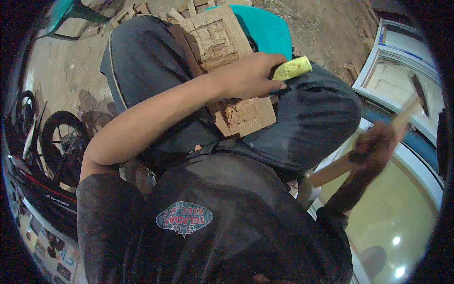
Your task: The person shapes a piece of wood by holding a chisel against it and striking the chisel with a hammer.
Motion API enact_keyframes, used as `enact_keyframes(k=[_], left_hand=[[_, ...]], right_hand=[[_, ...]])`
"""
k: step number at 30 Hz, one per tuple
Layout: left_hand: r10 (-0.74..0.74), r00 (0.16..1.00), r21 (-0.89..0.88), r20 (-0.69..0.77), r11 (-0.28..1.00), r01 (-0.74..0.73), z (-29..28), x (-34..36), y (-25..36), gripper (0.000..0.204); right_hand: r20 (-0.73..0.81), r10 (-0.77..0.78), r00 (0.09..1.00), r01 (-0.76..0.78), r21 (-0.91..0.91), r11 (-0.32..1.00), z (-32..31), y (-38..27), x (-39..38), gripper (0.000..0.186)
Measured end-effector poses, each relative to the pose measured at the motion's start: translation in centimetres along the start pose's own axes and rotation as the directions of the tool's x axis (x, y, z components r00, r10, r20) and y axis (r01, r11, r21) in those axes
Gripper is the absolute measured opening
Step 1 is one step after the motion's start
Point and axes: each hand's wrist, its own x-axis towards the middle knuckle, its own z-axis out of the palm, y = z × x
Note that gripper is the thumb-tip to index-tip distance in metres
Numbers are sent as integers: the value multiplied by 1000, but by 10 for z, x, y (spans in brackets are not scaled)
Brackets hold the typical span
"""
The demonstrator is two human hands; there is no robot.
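1. My left hand point(253, 75) is closed around a yellow handle point(294, 69), its free end jutting out to the right past my thumb; whatever lies at its other end is hidden by my hand.
2. My right hand point(378, 144) is wrapped around the wooden shaft of a hammer point(330, 171), raised out to my right side; both are blurred, with the dark head at the upper end.
3. The carved wooden block point(215, 35) lies slantwise across my lap, between my bent legs in dark trousers point(146, 57). It shows 2 rough, hollowed areas, 1 on either side of my left hand, which covers its middle.
4. Beyond the block is a teal seat point(267, 31); wood scraps lie on the floor point(326, 28).
5. White-framed panels point(402, 71) stand at my right, and a black wheel point(64, 137) at my left.
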Motion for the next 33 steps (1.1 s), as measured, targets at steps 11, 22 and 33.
enact_keyframes(k=[11, 22, 33], left_hand=[[-3, 998, -25, -59, 1000, 1, 6, -2, 1, 45], [-54, 999, 34, -5, 998, 55, 5, -3, 0, 42], [-28, 1000, 46, 1, 999, 28, 6, 1, -2, 41]], right_hand=[[-46, 1, 999, -1, -2, 1000, 19, -30, 4, 32], [17, 186, 982, -184, -86, 979, 34, -5, -19, 54], [159, 319, 934, -257, -317, 913, 43, 8, -38, 57]])
